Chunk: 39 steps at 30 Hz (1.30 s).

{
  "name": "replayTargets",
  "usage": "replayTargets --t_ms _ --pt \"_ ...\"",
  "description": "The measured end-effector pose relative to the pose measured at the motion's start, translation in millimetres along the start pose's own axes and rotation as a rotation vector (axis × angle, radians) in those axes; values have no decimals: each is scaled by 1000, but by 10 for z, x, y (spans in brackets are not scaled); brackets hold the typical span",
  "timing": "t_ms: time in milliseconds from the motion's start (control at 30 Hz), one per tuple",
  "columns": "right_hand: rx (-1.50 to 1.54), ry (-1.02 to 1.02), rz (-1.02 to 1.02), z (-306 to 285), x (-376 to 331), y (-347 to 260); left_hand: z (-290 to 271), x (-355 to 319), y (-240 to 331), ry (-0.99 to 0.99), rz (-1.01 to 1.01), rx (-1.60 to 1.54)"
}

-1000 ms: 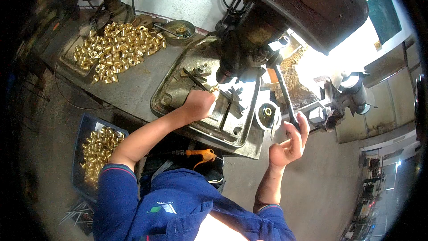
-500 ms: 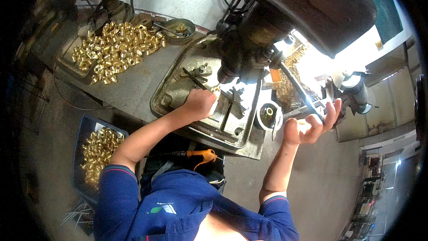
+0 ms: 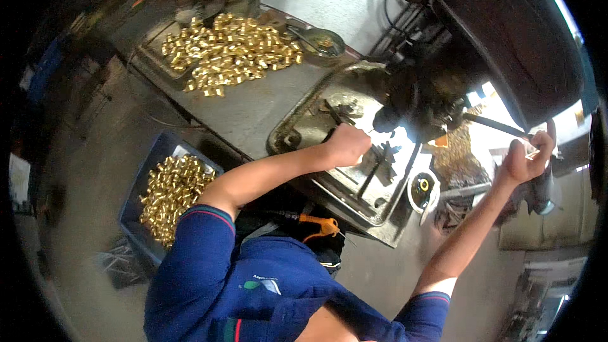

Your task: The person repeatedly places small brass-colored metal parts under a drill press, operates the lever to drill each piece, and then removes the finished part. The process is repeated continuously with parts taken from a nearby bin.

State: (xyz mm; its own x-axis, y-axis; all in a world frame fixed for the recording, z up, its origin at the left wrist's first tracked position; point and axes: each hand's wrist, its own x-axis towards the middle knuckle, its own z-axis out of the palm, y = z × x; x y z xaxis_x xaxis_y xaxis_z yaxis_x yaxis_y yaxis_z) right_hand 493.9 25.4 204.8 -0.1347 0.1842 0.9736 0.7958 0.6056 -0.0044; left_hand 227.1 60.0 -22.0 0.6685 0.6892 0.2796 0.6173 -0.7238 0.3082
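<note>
Looming over everything: dark drill press head, spindle coming down onto the grey metal work tray. Sitting left on the counter: heap of brass fittings; more filling the blue crate on the floor. Right hand curling closed around the feed lever. Left hand clenching shut just beside the spindle, likely steadying a small brass piece, hidden inside the fist. Risking, probably: knuckles being caught if the lever drops too fast, or the piece spinning loose under a weak grip.
</note>
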Motion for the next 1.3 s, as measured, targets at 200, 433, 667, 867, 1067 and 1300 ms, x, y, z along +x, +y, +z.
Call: replayTargets --t_ms 200,433,667,867,1067,1300 --pt "109 -37 238 221 149 494 -106 -69 44 17 -30 -34" --pt "416 -122 406 282 112 1008 -326 -947 -293 170 -107 -138" --pt "523 -83 457 179 85 1071 -955 -3075 -1144 -100 -940 -64" --pt "333 -89 432 256 128 940 -865 -4870 -1309 -144 -1515 147" --pt "461 -62 432 178 89 1036 -681 -4797 -1416 -123 -1425 137" --pt "398 -68 428 263 123 771 -1024 -2903 -1885 167 -841 84"
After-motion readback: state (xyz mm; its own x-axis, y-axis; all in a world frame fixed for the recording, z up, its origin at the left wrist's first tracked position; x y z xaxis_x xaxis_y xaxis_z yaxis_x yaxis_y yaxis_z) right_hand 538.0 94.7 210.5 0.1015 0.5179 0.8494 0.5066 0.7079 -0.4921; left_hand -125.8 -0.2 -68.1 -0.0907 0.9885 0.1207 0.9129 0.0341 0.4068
